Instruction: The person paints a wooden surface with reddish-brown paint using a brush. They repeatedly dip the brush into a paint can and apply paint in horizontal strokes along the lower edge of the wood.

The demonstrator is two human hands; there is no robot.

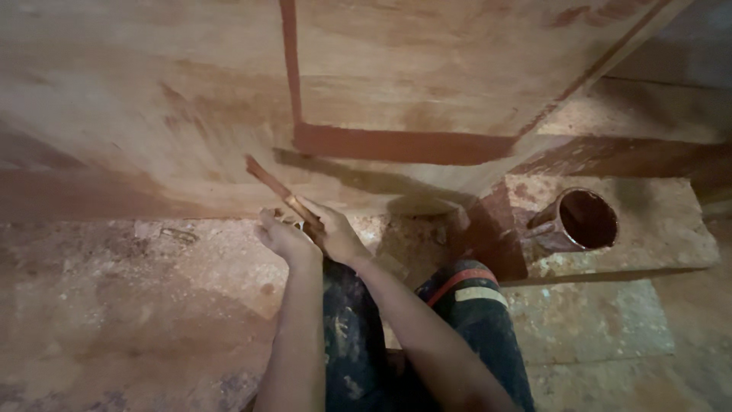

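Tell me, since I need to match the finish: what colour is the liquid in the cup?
Dark reddish-brown, seen in the head view inside the cup.

Two hands are showing, the left hand [284,238] and the right hand [332,229], meeting just below the picture's centre. One paintbrush [273,185] is sticking up from them toward eleven o'clock. One wooden panel [152,99] is filling the upper part, carrying two painted red-brown bands that are meeting in a corner: one upright band [289,61] and one level band [400,145]. One tin of red-brown paint [581,221] is sitting at three o'clock on one stone block [656,229].
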